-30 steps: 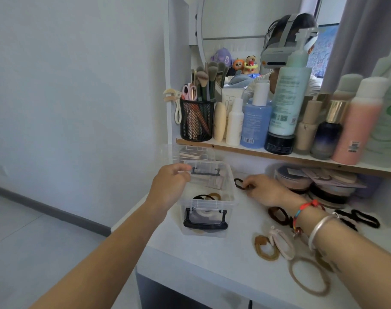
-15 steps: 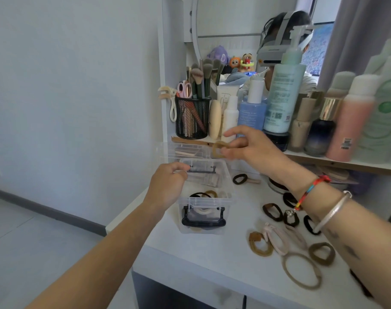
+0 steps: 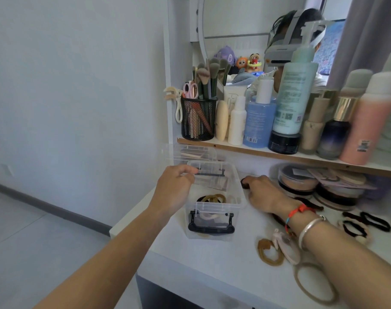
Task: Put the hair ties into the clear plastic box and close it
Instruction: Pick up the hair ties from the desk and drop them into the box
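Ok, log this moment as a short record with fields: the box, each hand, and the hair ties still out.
box: clear plastic box, lid off, several ties inside
left hand: gripping the box's far left rim
right hand: on the desk right of the box, fingertips on a dark hair tie
ties still out: brown tie, pink tie, large beige loop, dark ties
task state: unfinished

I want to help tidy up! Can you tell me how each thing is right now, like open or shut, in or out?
Clear plastic box: open, lid off.
Lid: lying behind the box.
Black latch: unclipped, hanging down.
Hair ties in box: already inside.
Amber hair tie: out on the desk.
Left hand: holding the box rim.
Right hand: on a dark hair tie beside the box.
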Demonstrator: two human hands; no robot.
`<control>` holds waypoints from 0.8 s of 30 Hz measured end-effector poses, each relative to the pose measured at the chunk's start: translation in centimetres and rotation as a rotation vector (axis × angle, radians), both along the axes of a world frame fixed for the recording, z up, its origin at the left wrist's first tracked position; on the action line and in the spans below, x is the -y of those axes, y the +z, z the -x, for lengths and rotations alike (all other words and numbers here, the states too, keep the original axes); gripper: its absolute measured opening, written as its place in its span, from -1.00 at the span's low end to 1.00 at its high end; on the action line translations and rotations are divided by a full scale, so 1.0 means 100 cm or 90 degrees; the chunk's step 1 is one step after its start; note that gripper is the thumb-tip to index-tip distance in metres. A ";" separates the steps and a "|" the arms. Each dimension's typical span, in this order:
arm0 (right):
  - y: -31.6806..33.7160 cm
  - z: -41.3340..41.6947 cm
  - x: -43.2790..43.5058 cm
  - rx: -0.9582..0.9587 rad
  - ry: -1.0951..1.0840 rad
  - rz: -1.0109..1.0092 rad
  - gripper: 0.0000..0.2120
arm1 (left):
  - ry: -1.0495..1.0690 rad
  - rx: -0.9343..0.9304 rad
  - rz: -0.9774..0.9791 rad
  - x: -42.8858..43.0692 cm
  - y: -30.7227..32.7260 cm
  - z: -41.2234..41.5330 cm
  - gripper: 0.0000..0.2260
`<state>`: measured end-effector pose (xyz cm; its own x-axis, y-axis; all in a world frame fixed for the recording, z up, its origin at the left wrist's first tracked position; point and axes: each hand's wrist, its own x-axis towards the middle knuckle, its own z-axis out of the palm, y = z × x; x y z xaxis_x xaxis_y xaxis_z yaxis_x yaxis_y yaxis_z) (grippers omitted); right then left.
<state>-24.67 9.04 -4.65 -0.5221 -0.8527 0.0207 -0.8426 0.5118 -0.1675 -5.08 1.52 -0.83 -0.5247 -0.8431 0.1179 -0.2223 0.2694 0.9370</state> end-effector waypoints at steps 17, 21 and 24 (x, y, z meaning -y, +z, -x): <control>0.074 -0.020 -0.024 0.455 0.052 0.374 -0.81 | -0.008 -0.009 -0.001 -0.005 0.002 0.001 -0.77; 0.025 0.002 -0.016 0.105 0.017 0.078 -0.52 | -0.009 -0.011 -0.005 -0.004 0.003 0.003 -0.77; 0.010 0.005 -0.017 0.001 0.030 -0.027 -0.54 | -0.009 0.003 -0.002 -0.008 0.003 0.002 -0.77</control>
<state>-25.17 10.74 -3.69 -0.4814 -0.8764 -0.0166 -0.8656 0.4783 -0.1484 -5.27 2.32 -0.57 -0.5374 -0.8357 0.1129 -0.2231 0.2700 0.9367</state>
